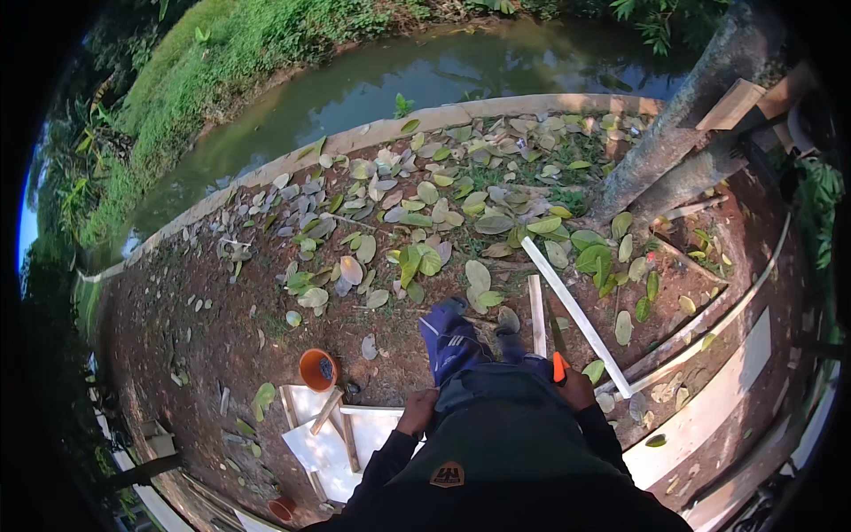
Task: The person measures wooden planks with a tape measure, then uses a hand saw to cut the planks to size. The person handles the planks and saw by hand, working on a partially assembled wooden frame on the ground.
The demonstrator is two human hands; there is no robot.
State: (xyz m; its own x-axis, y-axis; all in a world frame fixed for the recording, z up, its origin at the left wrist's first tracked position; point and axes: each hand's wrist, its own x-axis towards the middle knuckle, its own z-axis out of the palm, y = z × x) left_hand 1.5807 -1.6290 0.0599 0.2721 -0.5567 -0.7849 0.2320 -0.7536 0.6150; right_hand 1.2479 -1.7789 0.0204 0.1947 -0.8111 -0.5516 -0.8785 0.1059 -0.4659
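My right hand [577, 390] is closed round the orange handle of a handsaw [560, 366] beside my right leg. Its blade points away from me, next to a short wooden strip [537, 315]. Farther right, a long pale wooden strip [576, 315] lies slanting across the ground. At my left hip, my left hand [417, 411] has its fingers curled in; what they hold, if anything, is hidden. Close to it, white sheets [328, 457] lie on the ground with wooden strips [330, 411] across them.
An orange bucket [309, 370] with dark small contents stands left of my feet. Fallen leaves [425, 191] cover the ground ahead, up to a concrete kerb [425, 121] along the water [399, 80]. A tree trunk [660, 133] rises at the right, above long poles [745, 297].
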